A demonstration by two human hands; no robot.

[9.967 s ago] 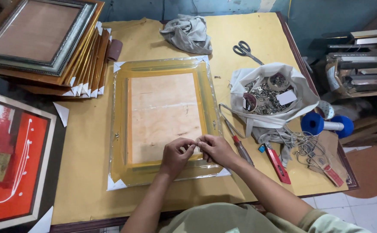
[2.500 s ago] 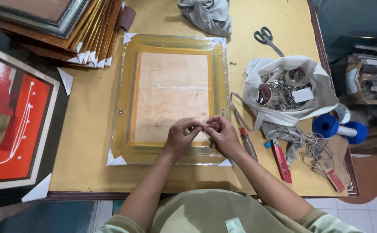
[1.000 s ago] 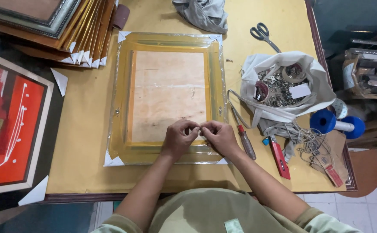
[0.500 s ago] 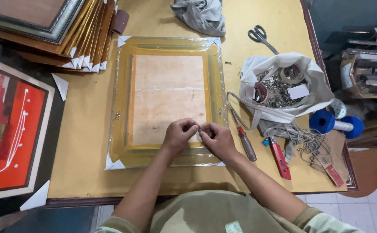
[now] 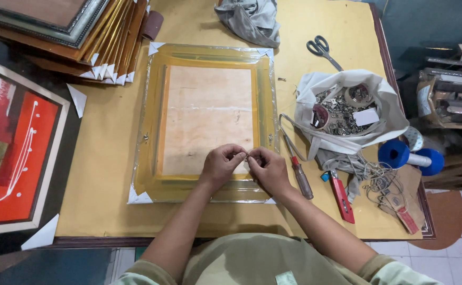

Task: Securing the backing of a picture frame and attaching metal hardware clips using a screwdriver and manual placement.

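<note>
A picture frame (image 5: 157,111) wrapped in clear plastic lies face down on the yellow table (image 5: 104,174), its pale wooden backing (image 5: 207,116) up. My left hand (image 5: 221,164) and my right hand (image 5: 267,169) meet over the frame's near edge. Their fingertips pinch a small metal piece (image 5: 246,156) between them; I cannot tell exactly what it is. Both hands rest on the plastic-covered frame.
A screwdriver (image 5: 299,177) and a red cutter (image 5: 342,196) lie right of my hands. A white bag of metal hardware (image 5: 347,108), scissors (image 5: 322,50), a blue roll (image 5: 408,157), wire, a grey cloth (image 5: 249,21), stacked gilt frames (image 5: 83,37) and a red painting (image 5: 9,142) surround the frame.
My hands have stayed together at the frame's near edge, fingers shifting slightly on the small metal piece. The view has drifted a little; the things on the table have not moved.
</note>
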